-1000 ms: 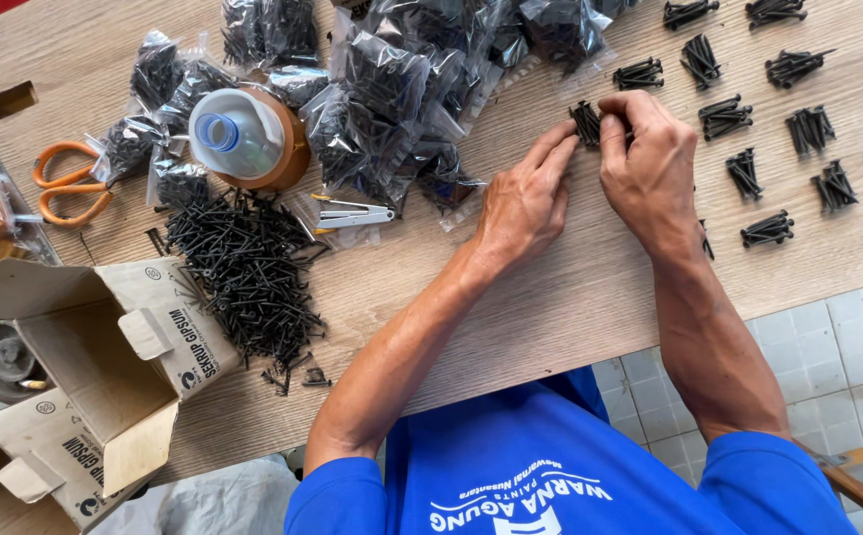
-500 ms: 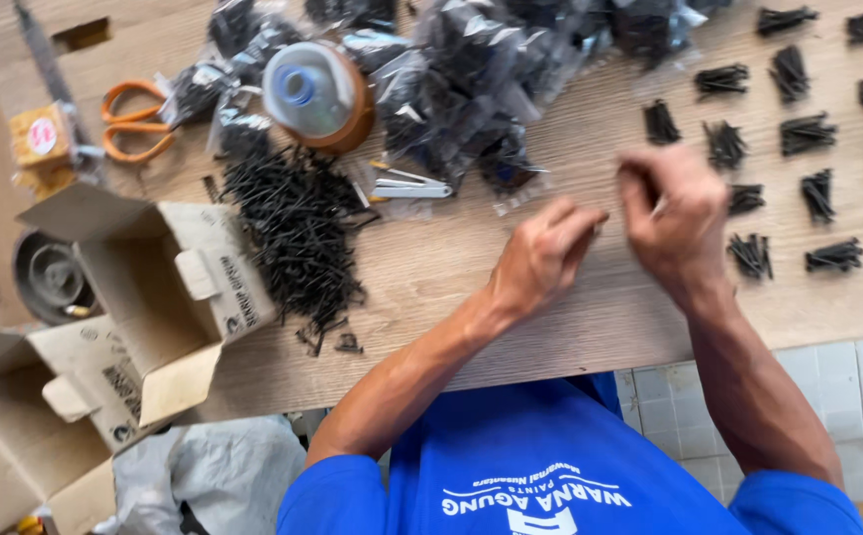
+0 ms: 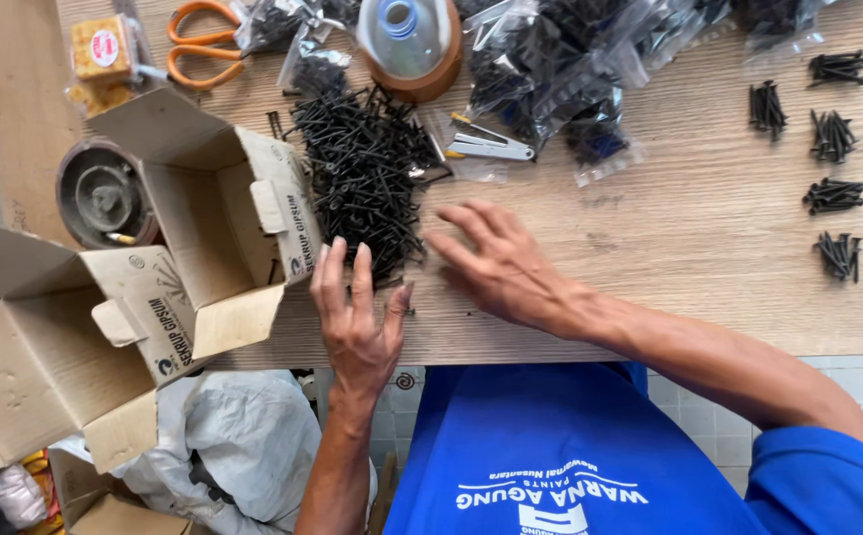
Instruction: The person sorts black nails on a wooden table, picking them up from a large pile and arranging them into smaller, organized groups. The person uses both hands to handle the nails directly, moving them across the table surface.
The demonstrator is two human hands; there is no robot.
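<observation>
A loose heap of black screws (image 3: 364, 173) lies on the wooden table (image 3: 689, 228). My left hand (image 3: 357, 317) rests flat at the heap's near edge, fingers spread, holding nothing. My right hand (image 3: 496, 263) hovers just right of the heap, fingers apart and empty. Small counted bundles of black screws (image 3: 832, 195) sit in rows at the far right of the table.
An open cardboard box (image 3: 208, 213) stands left of the heap, a second open box (image 3: 45, 337) below it. Orange scissors (image 3: 203, 40), a tape roll with a bottle (image 3: 409, 45), a stapler (image 3: 491, 147) and several bagged screws (image 3: 570, 69) lie at the back.
Both hands have moved left from the screw bundles on the right to the loose heap. The view has shifted left with them.
</observation>
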